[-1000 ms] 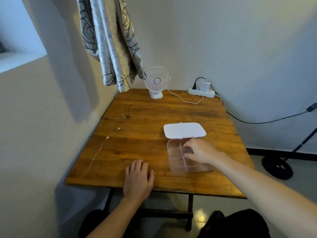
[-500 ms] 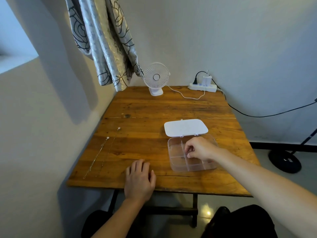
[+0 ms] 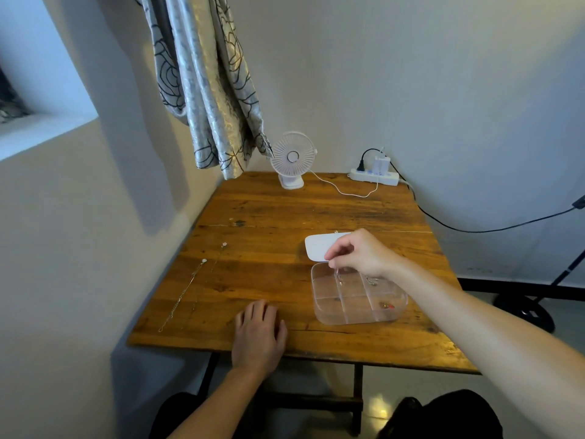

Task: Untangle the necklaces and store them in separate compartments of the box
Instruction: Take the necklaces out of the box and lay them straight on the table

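A clear compartment box (image 3: 319,307) stands open on the wooden table (image 3: 285,213), its white lid (image 3: 316,247) lying flat behind it. My right hand (image 3: 361,253) hovers just above the box's far left part and pinches a thin necklace chain (image 3: 339,277) that hangs down into the box. Small pieces lie in other compartments, one with a red bit (image 3: 387,306). Two more necklaces stretch out along the table's left side: a longer chain (image 3: 183,294) and a finer one with a pendant (image 3: 224,244). My left hand (image 3: 259,334) rests flat near the front edge.
A small white fan (image 3: 292,158) and a power strip (image 3: 375,177) with plugs and cables stand at the table's back edge. A patterned curtain (image 3: 209,90) hangs over the back left corner. Walls close in at the left and behind.
My right hand has risen out of the box, and a chain now dangles from its fingertips. My left hand stays flat on the table.
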The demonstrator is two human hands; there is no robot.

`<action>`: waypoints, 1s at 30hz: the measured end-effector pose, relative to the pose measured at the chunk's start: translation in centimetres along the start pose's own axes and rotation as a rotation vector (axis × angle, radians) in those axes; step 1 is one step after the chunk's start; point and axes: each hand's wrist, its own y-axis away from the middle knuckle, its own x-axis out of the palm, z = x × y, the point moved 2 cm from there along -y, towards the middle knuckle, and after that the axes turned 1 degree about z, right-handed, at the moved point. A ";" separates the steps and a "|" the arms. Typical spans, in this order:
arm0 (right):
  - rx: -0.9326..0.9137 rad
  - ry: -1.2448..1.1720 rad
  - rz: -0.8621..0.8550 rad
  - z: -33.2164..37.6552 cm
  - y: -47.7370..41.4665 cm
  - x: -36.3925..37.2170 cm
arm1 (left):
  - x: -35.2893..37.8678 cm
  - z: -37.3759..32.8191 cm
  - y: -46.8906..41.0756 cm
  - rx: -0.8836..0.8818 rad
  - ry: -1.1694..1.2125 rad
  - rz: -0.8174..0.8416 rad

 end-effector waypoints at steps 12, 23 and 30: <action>0.049 -0.251 0.172 6.3 -0.8 10.3 | -4.5 7.8 4.2 -0.075 0.057 -0.128; -0.217 0.618 0.179 3.5 -1.6 16.5 | -5.2 8.6 5.6 -0.032 0.114 -0.140; -0.297 0.572 0.265 3.5 -1.4 18.1 | -5.1 8.9 5.9 -0.035 0.115 -0.100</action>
